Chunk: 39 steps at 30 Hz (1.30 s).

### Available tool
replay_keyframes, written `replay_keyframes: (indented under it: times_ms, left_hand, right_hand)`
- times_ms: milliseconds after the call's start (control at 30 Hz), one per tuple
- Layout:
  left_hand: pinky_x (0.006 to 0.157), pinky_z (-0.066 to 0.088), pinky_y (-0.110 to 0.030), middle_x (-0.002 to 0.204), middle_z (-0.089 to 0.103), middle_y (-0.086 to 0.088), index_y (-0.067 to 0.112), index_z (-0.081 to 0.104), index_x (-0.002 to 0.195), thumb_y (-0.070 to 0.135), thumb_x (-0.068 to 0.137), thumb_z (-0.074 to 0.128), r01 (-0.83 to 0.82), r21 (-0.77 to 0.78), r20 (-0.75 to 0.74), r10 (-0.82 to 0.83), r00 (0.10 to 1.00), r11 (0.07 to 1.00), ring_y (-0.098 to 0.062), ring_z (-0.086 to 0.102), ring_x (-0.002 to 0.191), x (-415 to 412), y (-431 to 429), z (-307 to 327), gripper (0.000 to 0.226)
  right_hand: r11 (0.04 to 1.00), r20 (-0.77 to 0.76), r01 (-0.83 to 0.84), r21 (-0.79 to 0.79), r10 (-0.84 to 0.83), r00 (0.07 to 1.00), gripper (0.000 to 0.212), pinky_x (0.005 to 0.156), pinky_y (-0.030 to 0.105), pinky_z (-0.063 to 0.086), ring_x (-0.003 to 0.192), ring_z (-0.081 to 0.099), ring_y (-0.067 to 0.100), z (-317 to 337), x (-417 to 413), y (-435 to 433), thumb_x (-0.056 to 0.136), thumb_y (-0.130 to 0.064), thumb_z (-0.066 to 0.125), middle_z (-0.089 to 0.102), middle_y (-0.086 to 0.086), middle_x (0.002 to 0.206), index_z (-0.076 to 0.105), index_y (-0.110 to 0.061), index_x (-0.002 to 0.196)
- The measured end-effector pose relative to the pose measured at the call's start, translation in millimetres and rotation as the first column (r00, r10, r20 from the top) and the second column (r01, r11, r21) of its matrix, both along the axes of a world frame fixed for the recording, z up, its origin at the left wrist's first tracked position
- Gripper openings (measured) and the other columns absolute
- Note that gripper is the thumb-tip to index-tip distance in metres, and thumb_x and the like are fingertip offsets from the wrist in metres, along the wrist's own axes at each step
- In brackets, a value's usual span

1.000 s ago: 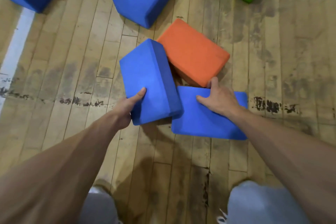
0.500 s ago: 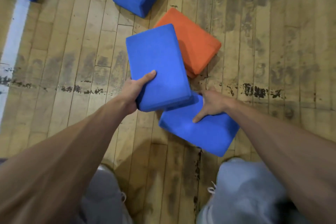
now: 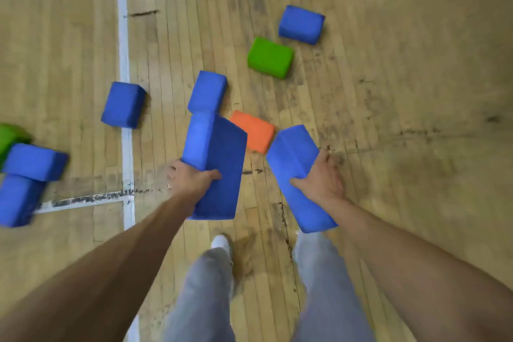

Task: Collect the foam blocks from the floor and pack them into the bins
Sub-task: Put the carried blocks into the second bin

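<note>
Head view, taken left to right: a green edge block [image 3: 7, 137] sat cut off by the frame, touching a blurred blue block [image 3: 34, 161] that overlapped a second blurred block [image 3: 16, 200]. A white line [image 3: 123, 64] ran away from me down the wooden floor [image 3: 402, 91], and a lone blue block [image 3: 123, 105] lay across it.

My left hand [image 3: 191, 178] gripped the left held block [image 3: 219, 166] near its middle, thumb on the broad face. Its long axis pointed away from me, almost straight up the frame, with the broad face turned right. Just past its far end, a floor blue block [image 3: 207, 91] lay on the boards.

An orange block [image 3: 254, 130] lay on the floor beyond the gap between my hands. My right hand [image 3: 322, 178] clasped the right held block [image 3: 297, 175], held off the floor, its long axis slanting from near right to far left. The two held blocks stayed apart.

Further off lay a green block [image 3: 270, 58] and a far blue block [image 3: 301, 24]. Right of my right hand was wide, bare floor.
</note>
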State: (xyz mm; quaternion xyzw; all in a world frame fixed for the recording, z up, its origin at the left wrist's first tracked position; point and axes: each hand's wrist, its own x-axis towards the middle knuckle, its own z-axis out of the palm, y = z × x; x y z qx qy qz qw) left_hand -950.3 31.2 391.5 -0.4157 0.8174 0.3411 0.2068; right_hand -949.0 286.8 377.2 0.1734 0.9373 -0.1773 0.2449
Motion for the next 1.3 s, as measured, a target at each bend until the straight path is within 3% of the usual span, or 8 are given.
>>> replay_keyframes:
  times_ms: [200,333,500,633,767,1000,1133,1300]
  left_hand:
    - [0.086,0.051,-0.047,0.112,0.056,-0.008,0.011,0.045,0.116,0.05,0.059,0.082,0.264,0.086,-0.031,-0.263,0.964,0.961,-0.032,0.056,0.102,23,6,91,0.079]
    - [0.086,0.051,-0.049,0.111,0.058,-0.009,0.008,0.047,0.113,0.053,0.055,0.082,0.446,0.05,-0.092,-0.44,0.893,0.894,-0.033,0.059,0.1,37,10,138,0.081]
    - [0.094,0.043,-0.05,0.128,0.051,-0.015,0.003,0.042,0.128,0.054,0.059,0.081,0.722,-0.105,-0.146,-0.729,0.669,0.684,-0.037,0.05,0.119,62,58,206,0.094]
    - [0.092,0.046,-0.045,0.126,0.054,-0.016,0.002,0.044,0.126,0.049,0.057,0.085,0.879,-0.045,-0.229,-0.862,0.453,0.474,-0.034,0.053,0.116,121,133,237,0.093]
    - [0.093,0.047,-0.048,0.123,0.055,-0.014,0.005,0.045,0.125,0.051,0.051,0.085,0.974,-0.017,-0.236,-0.947,0.216,0.226,-0.034,0.054,0.113,227,212,239,0.097]
    - [0.1,0.037,-0.042,0.131,0.046,-0.01,0.011,0.039,0.133,0.049,0.064,0.078,0.955,-0.233,-0.143,-0.964,-0.223,-0.186,-0.031,0.045,0.123,467,320,241,0.089]
    - [0.102,0.034,-0.043,0.132,0.047,-0.007,0.014,0.039,0.133,0.049,0.062,0.078,0.871,-0.308,-0.241,-0.854,-0.461,-0.383,-0.028,0.044,0.125,590,381,257,0.089]
    - [0.104,0.033,-0.044,0.133,0.048,-0.007,0.014,0.04,0.134,0.045,0.062,0.081,0.823,-0.308,-0.464,-0.68,-0.568,-0.477,-0.028,0.044,0.126,719,455,285,0.089]
  right_hand:
    - [0.978,-0.156,0.201,-0.062,-0.209,0.965,0.095,0.082,0.041,0.048,0.11,0.056,0.036,121,48,-16,0.07,-0.054,0.074,0.052,0.014,0.124,0.022,-0.016,0.139]
    - [0.912,-0.243,0.407,-0.047,-0.405,0.881,0.089,0.084,0.039,0.045,0.112,0.056,0.032,179,118,-23,0.07,-0.054,0.073,0.052,0.009,0.124,0.029,-0.013,0.135]
    - [0.788,-0.367,0.613,-0.053,-0.586,0.722,0.085,0.093,0.04,0.043,0.115,0.053,0.03,245,225,0,0.071,-0.053,0.073,0.051,0.006,0.128,0.035,-0.012,0.135]
    - [0.675,-0.477,0.733,-0.087,-0.674,0.564,0.084,0.091,0.041,0.045,0.113,0.054,0.031,273,319,34,0.07,-0.053,0.074,0.052,0.005,0.127,0.038,-0.012,0.133]
    - [0.494,-0.539,0.86,-0.128,-0.763,0.358,0.085,0.091,0.039,0.044,0.116,0.053,0.03,274,439,68,0.069,-0.051,0.075,0.052,0.004,0.128,0.037,-0.013,0.135]
    - [0.121,-0.508,0.981,-0.153,-0.861,0.027,0.091,0.096,0.041,0.043,0.118,0.052,0.028,261,707,102,0.068,-0.052,0.076,0.051,0.003,0.131,0.034,-0.013,0.138]
    - [-0.086,-0.529,0.979,-0.184,-0.831,-0.172,0.092,0.098,0.044,0.042,0.119,0.051,0.027,274,840,112,0.067,-0.051,0.077,0.051,0.004,0.132,0.035,-0.012,0.138]
    - [-0.303,-0.607,0.911,-0.281,-0.679,-0.413,0.091,0.098,0.046,0.042,0.118,0.051,0.03,286,959,137,0.064,-0.045,0.082,0.052,0.008,0.128,0.038,-0.009,0.136]
